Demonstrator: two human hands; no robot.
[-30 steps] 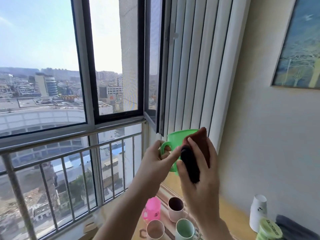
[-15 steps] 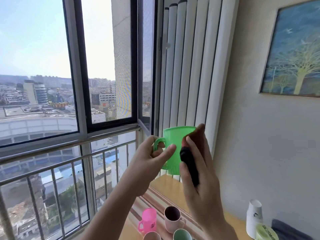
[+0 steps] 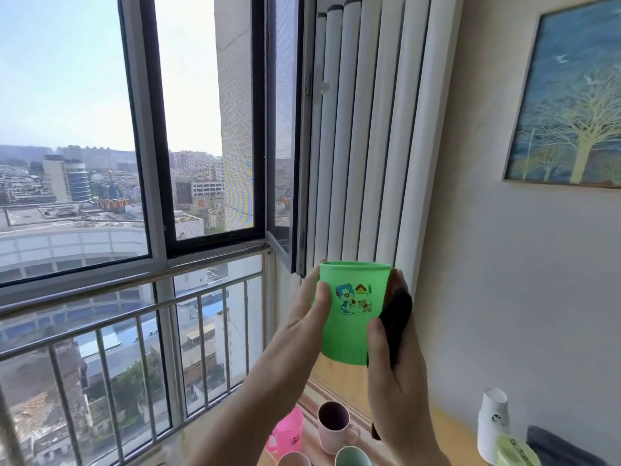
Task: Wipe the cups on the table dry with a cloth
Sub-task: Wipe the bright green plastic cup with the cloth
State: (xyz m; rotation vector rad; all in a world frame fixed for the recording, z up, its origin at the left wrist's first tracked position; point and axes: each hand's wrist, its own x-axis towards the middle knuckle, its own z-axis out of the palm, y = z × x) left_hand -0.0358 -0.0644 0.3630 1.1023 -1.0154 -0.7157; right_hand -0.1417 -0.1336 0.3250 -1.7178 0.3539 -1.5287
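The left hand's fingers [image 3: 322,294] press the left wall of the translucent green plastic cup with a cartoon print [image 3: 353,311], held upright in the air; the right hand [image 3: 393,371] clamps a dark folded cloth [image 3: 398,321] against its right wall. Half a second ago the handle faced the camera — now the print does, the handle hidden. Below the cup on the wooden table [image 3: 450,428] stand a pink plastic mug [image 3: 289,433], a pale pink mug [image 3: 334,427] and two more cups at the frame's edge — right of them, stacked white paper cups [image 3: 494,422].
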